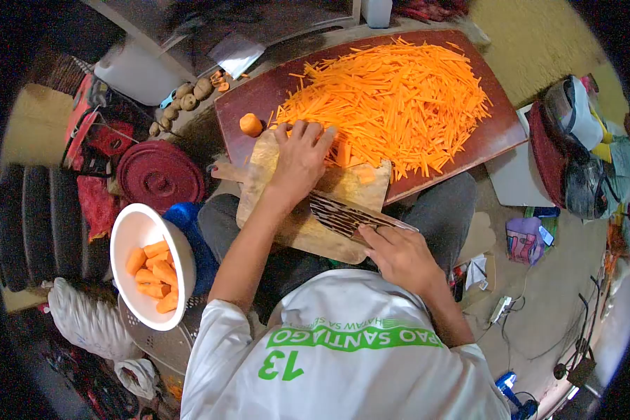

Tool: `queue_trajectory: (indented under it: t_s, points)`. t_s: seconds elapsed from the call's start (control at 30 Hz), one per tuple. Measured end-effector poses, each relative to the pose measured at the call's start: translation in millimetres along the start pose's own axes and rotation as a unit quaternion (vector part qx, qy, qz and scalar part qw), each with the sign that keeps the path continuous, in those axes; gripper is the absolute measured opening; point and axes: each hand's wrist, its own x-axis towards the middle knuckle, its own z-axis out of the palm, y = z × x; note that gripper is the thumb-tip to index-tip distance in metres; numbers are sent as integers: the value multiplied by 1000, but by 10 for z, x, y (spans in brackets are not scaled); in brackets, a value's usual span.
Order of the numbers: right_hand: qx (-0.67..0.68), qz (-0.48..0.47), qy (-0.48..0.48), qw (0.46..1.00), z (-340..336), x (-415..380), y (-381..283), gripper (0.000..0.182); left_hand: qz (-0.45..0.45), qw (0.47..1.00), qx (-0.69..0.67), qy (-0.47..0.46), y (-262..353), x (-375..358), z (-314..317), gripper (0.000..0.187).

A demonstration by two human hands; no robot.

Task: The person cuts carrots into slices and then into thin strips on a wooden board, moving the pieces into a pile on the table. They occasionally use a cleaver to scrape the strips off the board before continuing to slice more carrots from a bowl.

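Observation:
My right hand (pixel 399 255) is closed around a broad cleaver (pixel 346 215), its dark blade marked with pale streaks and lying low over the wooden cutting board (pixel 294 227). My left hand (pixel 304 150) rests at the board's far edge, fingers spread, against the near left side of a large heap of carrot sticks (pixel 406 98). Beside those fingers, carrot pieces (pixel 343 152) lie on the board. A stubby carrot piece (pixel 250 124) sits left of the heap on the dark red tabletop (pixel 493 133). The undersides of my left fingers are hidden.
A white bowl (pixel 119 262) with several peeled carrots stands at left. Behind it are a dark red lidded bucket (pixel 161 175) and several potatoes (pixel 189 101). Bags and helmet-like items (pixel 584 168) lie at right, with a purple pouch (pixel 525 239) and cables on the floor.

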Motion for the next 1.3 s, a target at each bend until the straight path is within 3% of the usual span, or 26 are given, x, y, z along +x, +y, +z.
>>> queue_trajectory:
  t_s: [0.27, 0.37, 0.47, 0.57, 0.67, 0.8, 1.1, 1.3]
  points:
    - [-11, 3, -7, 1000, -26, 28, -11, 51, -19, 992, -127, 11, 66, -4, -46, 84]
    - [-21, 7, -19, 1000, -32, 18, -33, 52, -88, 977, -192, 33, 78, 27, -28, 78]
    - [-13, 9, -21, 1000, -22, 19, -26, 52, -62, 980, -165, 92, -83, 38, -9, 71]
    - [-9, -8, -4, 1000, 19, 20, 6, 51, -167, 951, -243, 94, -129, 52, -26, 69]
    - [-16, -18, 10, 1000, 54, 12, 3, 50, -177, 943, -283, -7, 5, 135, -230, 68]
    - [-2, 7, -8, 1000, 15, 21, -34, 50, -58, 994, -88, -39, 300, 107, -109, 69]
    - [-6, 7, -5, 1000, 42, -2, -3, 48, -89, 990, -109, -26, 264, 134, 120, 64]
    - [16, 18, -12, 1000, -99, 45, -65, 45, -59, 983, -163, 66, 247, 12, -403, 50]
